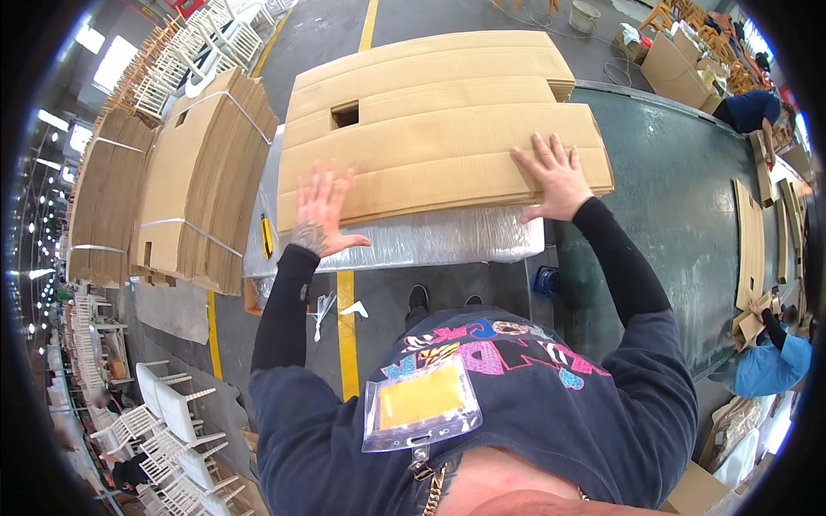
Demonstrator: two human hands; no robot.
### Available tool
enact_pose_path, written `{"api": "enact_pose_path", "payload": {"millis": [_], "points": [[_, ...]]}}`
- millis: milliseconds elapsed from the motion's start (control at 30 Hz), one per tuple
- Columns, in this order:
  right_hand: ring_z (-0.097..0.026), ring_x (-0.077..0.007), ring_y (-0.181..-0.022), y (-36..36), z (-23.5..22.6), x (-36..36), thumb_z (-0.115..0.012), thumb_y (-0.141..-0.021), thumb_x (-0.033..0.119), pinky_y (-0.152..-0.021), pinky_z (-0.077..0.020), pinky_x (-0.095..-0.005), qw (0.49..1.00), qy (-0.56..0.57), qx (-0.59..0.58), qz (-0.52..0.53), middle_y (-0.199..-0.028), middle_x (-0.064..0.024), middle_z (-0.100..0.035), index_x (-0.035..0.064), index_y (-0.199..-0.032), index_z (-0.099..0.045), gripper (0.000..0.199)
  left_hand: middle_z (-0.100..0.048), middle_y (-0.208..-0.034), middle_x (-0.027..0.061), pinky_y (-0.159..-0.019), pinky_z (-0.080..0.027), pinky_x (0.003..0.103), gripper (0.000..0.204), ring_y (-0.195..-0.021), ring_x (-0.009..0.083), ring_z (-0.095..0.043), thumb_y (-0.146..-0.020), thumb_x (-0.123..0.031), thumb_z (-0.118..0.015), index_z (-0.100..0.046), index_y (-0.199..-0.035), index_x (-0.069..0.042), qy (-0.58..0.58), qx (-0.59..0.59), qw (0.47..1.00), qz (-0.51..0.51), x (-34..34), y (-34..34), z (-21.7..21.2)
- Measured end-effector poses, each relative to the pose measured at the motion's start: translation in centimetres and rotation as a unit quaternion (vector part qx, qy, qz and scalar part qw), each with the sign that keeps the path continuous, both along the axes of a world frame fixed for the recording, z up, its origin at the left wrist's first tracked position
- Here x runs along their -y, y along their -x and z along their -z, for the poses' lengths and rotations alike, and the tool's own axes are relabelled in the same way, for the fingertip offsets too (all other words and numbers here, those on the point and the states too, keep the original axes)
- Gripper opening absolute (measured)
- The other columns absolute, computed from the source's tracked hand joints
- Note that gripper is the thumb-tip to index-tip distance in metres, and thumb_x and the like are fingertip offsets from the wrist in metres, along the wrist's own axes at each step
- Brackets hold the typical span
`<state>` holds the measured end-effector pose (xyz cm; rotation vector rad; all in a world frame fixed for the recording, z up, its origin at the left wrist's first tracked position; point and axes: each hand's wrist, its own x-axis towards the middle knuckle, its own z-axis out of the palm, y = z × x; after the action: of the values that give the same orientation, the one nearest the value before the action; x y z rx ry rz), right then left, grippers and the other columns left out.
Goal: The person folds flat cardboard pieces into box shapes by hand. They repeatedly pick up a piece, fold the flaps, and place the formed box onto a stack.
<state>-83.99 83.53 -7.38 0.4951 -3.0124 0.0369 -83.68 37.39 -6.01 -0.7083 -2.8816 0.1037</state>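
Note:
A stack of flat brown cardboard sheets lies in front of me on a table wrapped in clear plastic film. The top sheet has long crease lines, and a rectangular cutout shows at the left. My left hand rests over the stack's near left corner, fingers spread and pointing away. My right hand lies on the near right part of the stack, its fingers also spread. Neither hand grips anything. A yellow and black utility knife lies on the film left of my left hand.
Strapped bundles of cardboard stand at the left. A long dark green table adjoins on the right, with cardboard strips along its far side. Two people work there. White chairs stand at lower left; scraps lie on the floor.

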Motion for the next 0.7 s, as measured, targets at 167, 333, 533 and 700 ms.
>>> {"api": "enact_pose_path", "payload": {"millis": [167, 333, 533, 700], "points": [[-0.036, -0.0468, -0.141, 0.7, -1.1, 1.5, -0.093, -0.050, 0.054, -0.114, -0.0344, -0.0583, 0.998, 0.004, -0.009, -0.061, -0.154, -0.0185, -0.039, 0.0308, -0.154, -0.037, 0.120, -0.034, -0.159, 0.0178, -0.116, -0.030, 0.060, 0.127, -0.148, 0.0367, -0.030, -0.052, -0.072, -0.083, -0.035, -0.155, -0.013, 0.024, 0.067, 0.997, 0.009, 1.3, 1.6, -0.9], [-0.043, -0.0466, -0.136, 1.5, -2.7, 0.5, -0.094, -0.050, 0.052, -0.109, -0.0425, -0.0526, 0.996, -0.027, 0.023, -0.082, -0.150, -0.0185, -0.045, 0.0275, -0.151, -0.041, 0.117, -0.043, -0.153, 0.0184, -0.113, -0.040, 0.050, 0.119, -0.141, 0.0370, -0.042, -0.056, -0.073, -0.081, -0.044, -0.149, -0.010, 0.044, 0.069, 0.995, 0.052, 0.9, 3.0, -1.5], [-0.044, -0.0441, -0.137, 1.5, -4.9, 0.6, -0.091, -0.057, 0.046, -0.109, -0.0429, -0.0526, 0.996, -0.009, 0.002, -0.093, -0.149, -0.0195, -0.045, 0.0226, -0.150, -0.043, 0.107, -0.047, -0.150, 0.0203, -0.116, -0.038, 0.044, 0.099, -0.138, 0.0380, -0.046, -0.063, -0.048, -0.084, -0.048, -0.145, -0.007, 0.029, 0.099, 0.993, 0.058, 1.1, 3.3, -4.8], [-0.054, -0.0350, -0.129, 3.0, -7.1, 0.9, -0.074, -0.078, 0.015, -0.104, -0.0479, -0.0471, 0.983, 0.005, -0.154, -0.104, -0.137, -0.0161, -0.058, 0.0157, -0.139, -0.054, 0.064, -0.059, -0.140, 0.0138, -0.101, -0.050, 0.043, 0.072, -0.119, 0.0328, -0.062, -0.066, -0.027, -0.070, -0.059, -0.135, -0.010, -0.020, 0.069, 0.996, 0.052, 1.6, 4.9, -10.5]]}}
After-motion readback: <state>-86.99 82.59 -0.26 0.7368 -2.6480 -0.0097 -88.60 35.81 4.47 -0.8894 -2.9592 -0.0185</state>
